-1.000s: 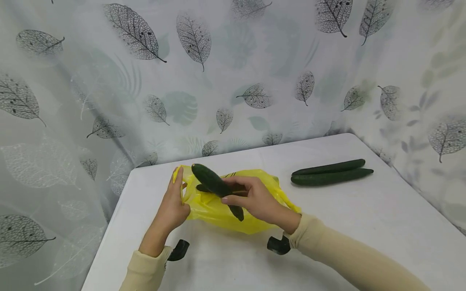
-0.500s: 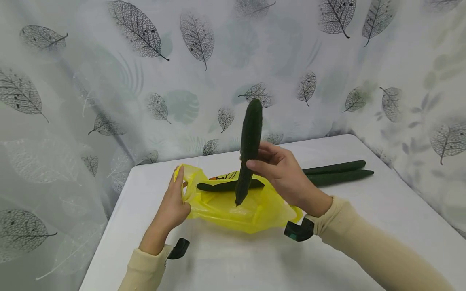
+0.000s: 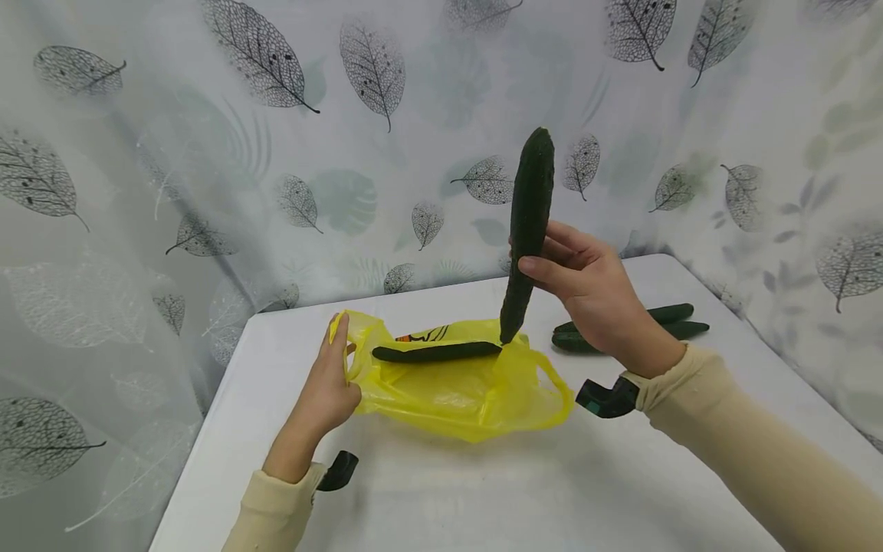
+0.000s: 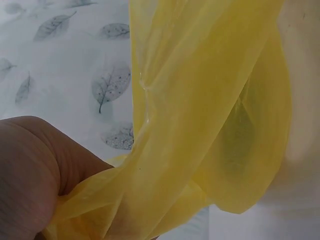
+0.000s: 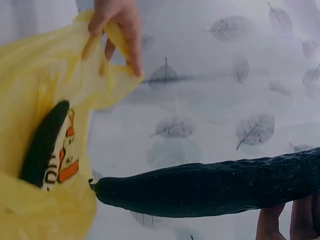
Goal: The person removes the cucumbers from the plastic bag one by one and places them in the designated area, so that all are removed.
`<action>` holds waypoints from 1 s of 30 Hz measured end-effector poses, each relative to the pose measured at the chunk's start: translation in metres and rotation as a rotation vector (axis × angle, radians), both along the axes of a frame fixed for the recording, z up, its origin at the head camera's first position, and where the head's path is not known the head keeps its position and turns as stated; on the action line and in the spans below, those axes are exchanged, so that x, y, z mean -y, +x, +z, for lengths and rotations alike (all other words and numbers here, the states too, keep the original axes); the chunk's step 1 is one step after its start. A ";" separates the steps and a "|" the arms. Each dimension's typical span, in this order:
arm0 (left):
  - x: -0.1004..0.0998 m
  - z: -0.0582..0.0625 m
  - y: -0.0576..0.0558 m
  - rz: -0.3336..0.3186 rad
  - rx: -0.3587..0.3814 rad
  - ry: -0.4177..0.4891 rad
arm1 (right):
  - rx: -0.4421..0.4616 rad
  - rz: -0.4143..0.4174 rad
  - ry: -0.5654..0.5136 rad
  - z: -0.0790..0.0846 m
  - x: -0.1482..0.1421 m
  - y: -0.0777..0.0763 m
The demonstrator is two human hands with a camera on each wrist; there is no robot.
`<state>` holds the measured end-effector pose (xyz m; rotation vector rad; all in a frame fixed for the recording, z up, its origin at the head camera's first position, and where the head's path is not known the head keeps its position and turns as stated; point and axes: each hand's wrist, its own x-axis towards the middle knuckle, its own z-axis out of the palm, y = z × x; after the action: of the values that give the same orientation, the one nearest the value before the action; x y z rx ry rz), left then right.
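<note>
Pinching a cucumber (image 3: pixel 533 199) in the air near the yellow bag (image 3: pixel 469 399), the right hand (image 3: pixel 593 291) likely bears something stiff, modestly heavy and snappable, best held near mid-length, while the left hand (image 3: pixel 323 391) grips the bag's edge

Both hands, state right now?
Left hand: closed, holding the yellow bag at one end.
Right hand: closed, holding a cucumber near upright, thumb toward the head camera.
</note>
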<state>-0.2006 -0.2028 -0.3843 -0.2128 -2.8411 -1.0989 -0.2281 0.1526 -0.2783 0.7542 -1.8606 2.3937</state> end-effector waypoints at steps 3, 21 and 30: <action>-0.001 0.000 0.000 0.001 0.005 -0.001 | -0.025 -0.035 0.050 -0.002 -0.011 -0.002; -0.003 0.002 0.000 -0.005 -0.002 -0.005 | -0.024 -0.177 0.142 -0.018 -0.069 -0.007; -0.002 0.002 0.000 -0.005 -0.001 -0.004 | -0.259 -0.440 0.813 -0.059 -0.105 -0.013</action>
<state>-0.2002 -0.2009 -0.3823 -0.2210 -2.8439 -1.0937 -0.2415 0.2575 -0.3371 0.5366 -2.5230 1.1916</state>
